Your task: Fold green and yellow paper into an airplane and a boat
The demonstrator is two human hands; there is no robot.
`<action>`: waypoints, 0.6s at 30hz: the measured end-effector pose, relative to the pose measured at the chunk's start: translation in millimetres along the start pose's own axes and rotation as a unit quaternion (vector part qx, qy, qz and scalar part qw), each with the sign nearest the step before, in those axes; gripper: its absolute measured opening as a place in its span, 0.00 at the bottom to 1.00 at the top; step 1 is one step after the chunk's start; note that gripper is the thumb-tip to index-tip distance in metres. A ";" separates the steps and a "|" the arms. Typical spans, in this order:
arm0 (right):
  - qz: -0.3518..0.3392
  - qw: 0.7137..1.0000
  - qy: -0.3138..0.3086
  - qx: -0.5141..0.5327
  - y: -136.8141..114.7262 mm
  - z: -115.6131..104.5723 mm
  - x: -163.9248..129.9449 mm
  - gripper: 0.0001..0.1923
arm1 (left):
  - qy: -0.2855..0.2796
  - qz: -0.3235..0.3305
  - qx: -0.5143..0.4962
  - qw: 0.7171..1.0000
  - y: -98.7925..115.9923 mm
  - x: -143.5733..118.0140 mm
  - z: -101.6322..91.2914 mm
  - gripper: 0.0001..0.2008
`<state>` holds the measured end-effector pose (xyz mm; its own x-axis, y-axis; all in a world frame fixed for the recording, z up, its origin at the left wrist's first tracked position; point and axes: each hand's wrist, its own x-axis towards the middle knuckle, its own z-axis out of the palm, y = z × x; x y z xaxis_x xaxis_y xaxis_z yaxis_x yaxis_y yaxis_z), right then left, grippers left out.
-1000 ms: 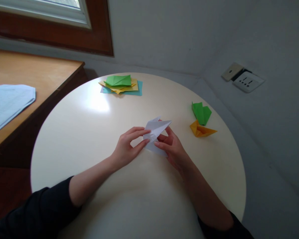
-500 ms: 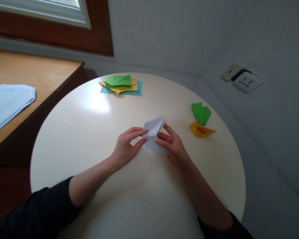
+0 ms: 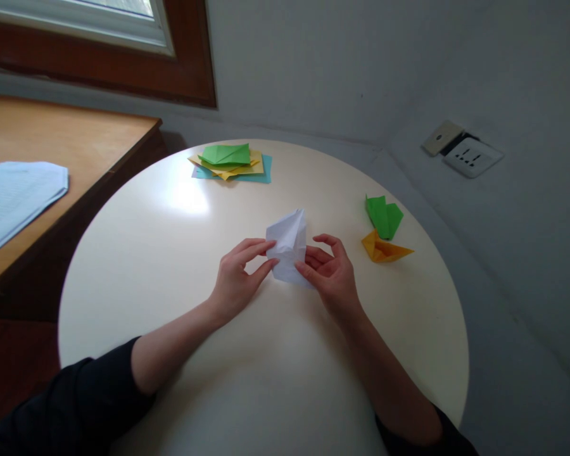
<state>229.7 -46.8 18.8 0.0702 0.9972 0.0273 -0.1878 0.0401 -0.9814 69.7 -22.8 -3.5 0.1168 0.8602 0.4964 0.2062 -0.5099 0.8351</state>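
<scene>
White paper: a partly folded white paper [image 3: 289,247] is held just above the middle of the round tabletop [image 3: 171,253], its upper point standing up and away from the person.
Left hand: the left hand [image 3: 237,278] pinches the paper's left edge between thumb and forefinger; grip narrow, closed on the paper.
Right hand: the right hand [image 3: 335,275] holds the paper's lower right edge between thumb and fingers, forefinger curled above; grip closed on the paper.
Green model: a folded green paper model [image 3: 384,215] lies on the tabletop to the right, well apart from the hands.
Orange model: a folded orange paper model [image 3: 384,248] lies just in front of the green one, touching or nearly touching it; which, I cannot tell.
Sheet stack: a stack of coloured sheets [image 3: 232,163], green on top over yellow and teal, sits at the far edge of the tabletop.
Side desk: a wooden desk [image 3: 52,139] stands to the left, with printed pages [image 3: 14,199] lying on it.
Wall: 1 white socket plate [image 3: 472,156] is on the wall to the right.
</scene>
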 end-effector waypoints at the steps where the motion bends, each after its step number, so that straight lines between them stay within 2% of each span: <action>1: 0.002 1.000 -0.003 -0.003 0.0 0.4 -0.3 0.28 | -0.003 0.002 0.003 1.000 0.0 0.0 -0.1 0.12; 12: 0.039 0.997 -0.059 0.018 -1.7 2.6 -3.5 0.30 | -0.026 0.017 0.007 0.999 2.3 -0.6 -1.0 0.12; 18: 0.029 0.997 -0.073 0.029 0.1 2.0 -3.7 0.26 | -0.014 0.036 0.012 0.999 3.1 -1.4 0.2 0.09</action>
<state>227.4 -50.3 19.0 -0.0841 0.9965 0.0020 -0.2432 -0.0186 -0.9698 70.4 -25.6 -1.6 0.1597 0.8215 0.5474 0.2194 -0.5702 0.7916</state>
